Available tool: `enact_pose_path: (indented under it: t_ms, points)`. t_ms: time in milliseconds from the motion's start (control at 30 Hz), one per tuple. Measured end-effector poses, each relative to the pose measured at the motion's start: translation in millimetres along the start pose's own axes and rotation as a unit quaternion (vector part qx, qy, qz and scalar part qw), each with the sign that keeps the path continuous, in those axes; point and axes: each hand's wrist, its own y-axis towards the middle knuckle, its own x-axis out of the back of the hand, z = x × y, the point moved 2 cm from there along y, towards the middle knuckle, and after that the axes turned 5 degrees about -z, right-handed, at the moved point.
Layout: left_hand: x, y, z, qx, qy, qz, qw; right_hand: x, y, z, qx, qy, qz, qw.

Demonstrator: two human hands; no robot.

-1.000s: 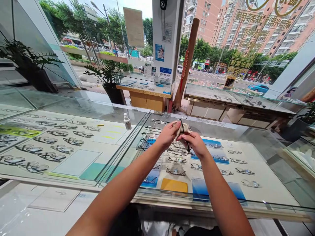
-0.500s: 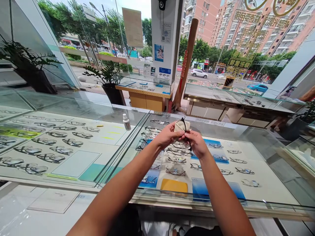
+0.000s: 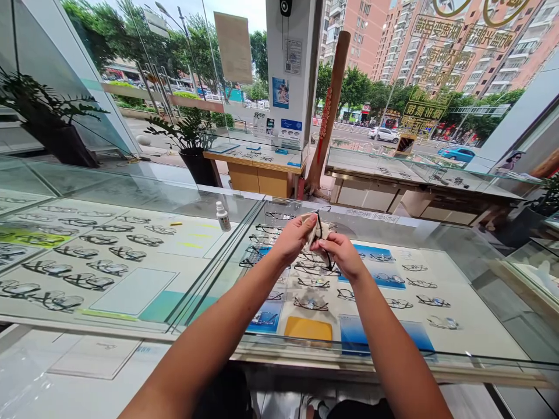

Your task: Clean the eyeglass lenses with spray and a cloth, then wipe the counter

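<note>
Above the glass counter, my left hand [image 3: 292, 240] pinches a beige cleaning cloth [image 3: 310, 223] wrapped about part of a pair of dark-framed eyeglasses [image 3: 320, 228]. My right hand [image 3: 346, 254] is closed on the eyeglasses from the other side, close to the cloth's edge. One thin temple sticks up past the cloth and another dark part hangs below the fingers. Cloth and fingers hide most of the lenses. A small white bottle [image 3: 222, 216] stands upright on the counter to the left of my hands.
Under the glass lie rows of eyeglasses [image 3: 311, 304], a yellow case [image 3: 308, 330] and blue display cards [image 3: 384, 334]. More frames [image 3: 89, 280] fill the left showcase. Beyond the counter are a potted plant [image 3: 198, 166], a leaning wooden post [image 3: 328, 116] and another showcase [image 3: 406, 169].
Both hands have shifted slightly left. The eyeglasses have turned, and the cloth, spread broad before, is now bunched narrower around them. Outside, a white car has moved right.
</note>
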Motion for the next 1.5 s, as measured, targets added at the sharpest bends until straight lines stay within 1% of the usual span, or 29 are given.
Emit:
enact_pose_path:
  t_ms: [67, 167, 267, 333, 400, 567, 700, 767, 900, 1000, 1067, 1233, 1300, 1367, 1500]
  points:
    - [0.7, 0.4, -3.0, 0.0, -0.007, 0.007, 1.0, 1.9, 1.0, 1.7, 0.016, 0.001, -0.004, 1.0]
    - [3.0, 0.0, -6.7, 0.018, -0.021, 0.023, 0.999, 5.8, 2.2, 5.3, 0.031, 0.007, -0.03, 0.999]
    - [4.8, -1.4, -7.2, 0.038, -0.032, 0.036, 0.998, 7.6, 2.9, 6.2, 0.03, 0.02, -0.051, 0.998]
    - [4.8, -2.3, -5.0, 0.048, -0.037, 0.037, 0.997, 7.0, 3.6, 4.1, 0.022, 0.034, -0.05, 0.998]
    - [3.9, -2.6, -1.3, 0.046, -0.037, 0.025, 0.998, 5.9, 4.5, 0.6, 0.015, 0.043, -0.042, 0.998]
    - [-0.1, -1.5, 5.4, 0.006, -0.023, -0.028, 0.999, 1.7, 5.1, -4.1, 0.028, 0.016, -0.006, 0.999]
    - [-0.2, 0.0, 2.8, -0.012, 0.014, -0.034, 0.999, 0.3, 2.4, -0.5, 0.028, -0.008, 0.005, 1.0]
    - [0.9, 0.1, -1.3, -0.001, 0.013, -0.015, 1.0, 2.3, 1.1, 2.3, 0.027, -0.008, -0.005, 1.0]
    - [3.0, -2.1, -11.2, 0.035, -0.006, 0.044, 0.998, 8.0, 0.4, 6.8, 0.025, 0.007, -0.036, 0.999]
    - [4.2, -4.3, -13.2, 0.049, -0.01, 0.056, 0.997, 7.7, 0.8, 7.3, 0.022, 0.011, -0.032, 0.999]
    - [4.4, -4.5, -10.2, 0.048, -0.005, 0.048, 0.998, 5.4, 1.4, 6.0, 0.019, 0.003, -0.019, 1.0]
    - [4.5, -0.7, 0.6, 0.014, 0.039, -0.008, 0.999, 1.3, 2.0, 3.6, 0.03, -0.047, 0.003, 0.998]
    - [4.9, 0.8, 0.4, 0.009, 0.06, -0.013, 0.998, 1.0, 1.2, 4.1, 0.031, -0.06, 0.016, 0.998]
    - [5.7, 1.2, -3.6, 0.015, 0.063, 0.006, 0.998, 1.9, 0.3, 5.1, 0.03, -0.055, 0.02, 0.998]
    - [7.0, -1.5, -15.5, 0.055, 0.034, 0.086, 0.994, 6.7, -0.6, 6.1, 0.007, -0.009, -0.011, 1.0]
